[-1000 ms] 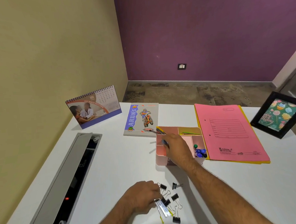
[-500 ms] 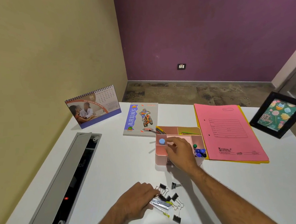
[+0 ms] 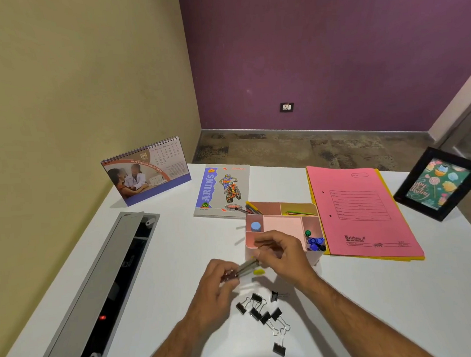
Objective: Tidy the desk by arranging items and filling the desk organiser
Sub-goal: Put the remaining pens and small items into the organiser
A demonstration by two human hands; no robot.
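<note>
Although most of the desk (image 3: 157, 268) already looks ordered, the loose work sits nearest the person: a scatter of black binder clips (image 3: 262, 313) lies by the near edge, untouched and outside the organiser; these, I judge, are the main thing left to put away.

Just beyond them both hands meet over a small bundle of what looks like clear plastic-wrapped strips (image 3: 246, 267) with a yellow tab (image 3: 259, 272) showing under it; the left hand (image 3: 217, 287) grips one end with curled fingers, and the right hand (image 3: 281, 254) pinches the other end between thumb and fingertips; what the bundle is I cannot tell for sure; it hangs just in front of the organiser's near wall, not yet inside.

The pink desk organiser (image 3: 282, 225) stands towards the middle of the desk, partly filled: a blue round piece (image 3: 256, 226) in the left compartment, pens (image 3: 251, 209) at the back left, thin sticks (image 3: 300, 212) at the back right, blue and green push pins (image 3: 315, 242) on the right; the wide middle tray is bare.

Farther on, a notebook (image 3: 221, 191) lies behind it, pink and yellow folders (image 3: 360, 212) stacked just beside it on the right; a calendar (image 3: 145, 171) stands at the far left corner, a framed picture (image 3: 438, 183) by the right edge, all seemingly settled.
</note>
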